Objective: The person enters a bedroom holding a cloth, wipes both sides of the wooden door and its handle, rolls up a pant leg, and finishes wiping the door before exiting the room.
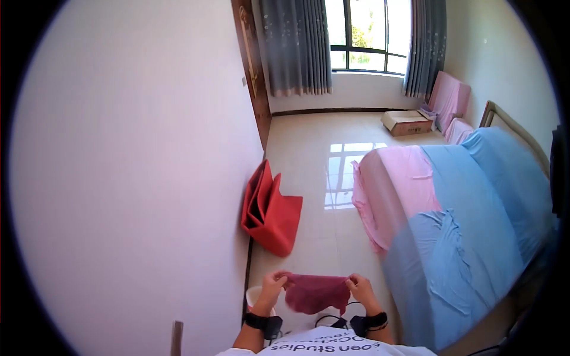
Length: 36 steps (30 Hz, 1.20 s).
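Note:
A dark red cloth hangs stretched between my two hands, low in the head view, in front of my white shirt. My left hand pinches its upper left corner, and my right hand pinches its upper right corner. The cloth's lower edge hangs loose and uneven. Both wrists wear black straps with small dark devices. Partly hidden behind my left forearm is a white bucket by the wall.
A folded red mat leans by the left wall. On the right stands a bed under blue and pink sheets. A cardboard box sits on the tiled floor near the curtained window, beside pink-covered items.

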Tool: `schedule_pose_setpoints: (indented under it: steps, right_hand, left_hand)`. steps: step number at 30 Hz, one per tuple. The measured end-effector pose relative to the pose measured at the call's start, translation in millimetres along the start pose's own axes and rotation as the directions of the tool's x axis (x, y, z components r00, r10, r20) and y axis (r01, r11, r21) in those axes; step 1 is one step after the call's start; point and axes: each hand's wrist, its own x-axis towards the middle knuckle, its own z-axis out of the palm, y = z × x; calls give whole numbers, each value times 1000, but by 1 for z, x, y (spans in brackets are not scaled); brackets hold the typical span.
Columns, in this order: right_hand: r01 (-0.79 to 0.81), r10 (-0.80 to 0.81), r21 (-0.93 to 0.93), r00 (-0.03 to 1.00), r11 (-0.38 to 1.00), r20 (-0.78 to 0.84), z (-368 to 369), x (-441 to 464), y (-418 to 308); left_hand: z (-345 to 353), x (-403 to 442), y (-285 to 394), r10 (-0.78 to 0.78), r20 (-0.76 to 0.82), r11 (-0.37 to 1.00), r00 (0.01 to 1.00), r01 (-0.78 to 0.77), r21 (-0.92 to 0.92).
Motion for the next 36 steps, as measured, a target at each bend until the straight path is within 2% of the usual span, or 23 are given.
schedule_pose_setpoints:
  steps: [2, 3, 6, 7, 8, 10, 12, 13, 14, 16, 17, 19, 22, 25, 26, 28, 33, 36]
  right_hand:
    - [116, -123, -86, 989, 990, -78, -19, 43, -17]
    - [109, -111, -41, 991, 993, -78, -29, 68, -26]
    - [230, -258, -130, 928, 964, -270, -44, 135, -41]
    - [232, -262, -140, 931, 962, -255, -44, 157, -44]
    - [282, -309, -132, 902, 950, -301, -42, 174, -44]
    - [326, -351, -129, 874, 937, -338, -36, 207, -38]
    - [160, -104, 266, 971, 951, -215, -20, 240, -32]
    - [80, -35, 358, 991, 930, -131, -15, 249, -31]
    - [81, -39, 353, 991, 932, -126, -7, 269, -29]
    - [50, -11, 487, 997, 872, -81, 1, 317, -25]
    - [61, -31, 433, 997, 900, -76, 0, 342, -28]
    - [64, -42, 402, 997, 914, -63, -6, 403, -32]
    - [39, -26, 408, 999, 912, -39, -24, 470, -66]
    - [185, -142, 414, 981, 891, -135, -40, 543, -83]
    - [184, -139, 423, 981, 887, -136, -44, 562, -84]
    - [194, -140, 339, 974, 920, -178, -50, 590, -78]
    - [42, 24, 451, 990, 892, -139, -77, 670, -41]
    - [-3, 42, 499, 997, 867, -68, -97, 721, -22]
  left_hand:
    - [23, 35, 25, 59, -18, 997, 998, -60, -43]
    - [30, 57, 30, 101, -8, 993, 995, -101, -64]
    - [46, 108, 43, 98, 1, 995, 995, -98, -18]
    - [50, 124, 47, 181, 25, 982, 983, -182, 42]
    - [48, 140, 46, 165, 31, 974, 986, -168, 152]
    - [47, 171, 46, 74, 5, 994, 997, -74, 76]
    - [37, 208, 40, 6, 17, 1000, 1000, -6, 3]
    - [30, 221, 34, -54, 39, 997, 998, 56, -62]
    - [23, 241, 33, -51, 35, 996, 998, 53, -68]
    - [17, 294, 33, -36, 102, 968, 994, 60, -244]
    - [15, 321, 32, -24, 115, 961, 993, 54, -270]
    - [10, 375, 34, -18, 108, 885, 994, 66, -460]
    - [15, 449, 61, 6, 76, 908, 997, 27, -418]
    - [18, 528, 88, 71, 117, 935, 991, -25, -353]
    - [20, 550, 99, 69, 116, 939, 991, -25, -344]
    - [25, 586, 117, -7, 181, 983, 983, 40, -182]
    - [44, 677, 117, -137, 253, 978, 958, 171, -117]
    - [64, 721, 115, -175, 179, 977, 968, 192, -88]
